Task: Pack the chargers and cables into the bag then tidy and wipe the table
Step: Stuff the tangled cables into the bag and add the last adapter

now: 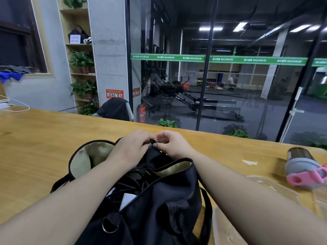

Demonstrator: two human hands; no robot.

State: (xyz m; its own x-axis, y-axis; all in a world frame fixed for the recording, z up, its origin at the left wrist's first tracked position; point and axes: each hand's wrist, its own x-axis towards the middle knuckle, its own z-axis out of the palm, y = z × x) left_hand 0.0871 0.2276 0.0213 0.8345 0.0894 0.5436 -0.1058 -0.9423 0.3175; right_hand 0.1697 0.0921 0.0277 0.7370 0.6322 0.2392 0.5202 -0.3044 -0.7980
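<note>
So the black bag with the tan lining is sitting on the wooden table, zipper wide open, a tangle of black cables and a white charger stuffed inside, far end of its opening bunched up.

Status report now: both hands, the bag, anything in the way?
Left hand and right hand: both pinch the zipper pull at far end of bag. Bag open, cables inside. Nothing blocks the zip.
</note>
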